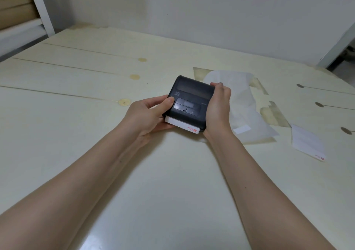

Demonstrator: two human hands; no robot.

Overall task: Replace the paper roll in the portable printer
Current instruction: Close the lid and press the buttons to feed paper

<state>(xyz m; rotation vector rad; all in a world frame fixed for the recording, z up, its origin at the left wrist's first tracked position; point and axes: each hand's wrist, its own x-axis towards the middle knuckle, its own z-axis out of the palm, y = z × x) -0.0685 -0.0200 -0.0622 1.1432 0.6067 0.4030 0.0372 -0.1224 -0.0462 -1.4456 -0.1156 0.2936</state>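
Note:
A black portable printer [189,97] is held just above the cream table [76,115], its lid down and its button panel facing up. A strip of white paper with a red logo [182,125] sticks out of its near edge. My left hand [148,115] grips the printer's left side, thumb on top beside the buttons. My right hand [219,105] clasps the right side, fingers curled over the far right corner.
A crumpled sheet of translucent white backing paper [244,103] lies on the table right of the printer. A separate white label with a red logo [307,143] rests further right. A white shelf frame [40,7] stands at the back left, the wall behind.

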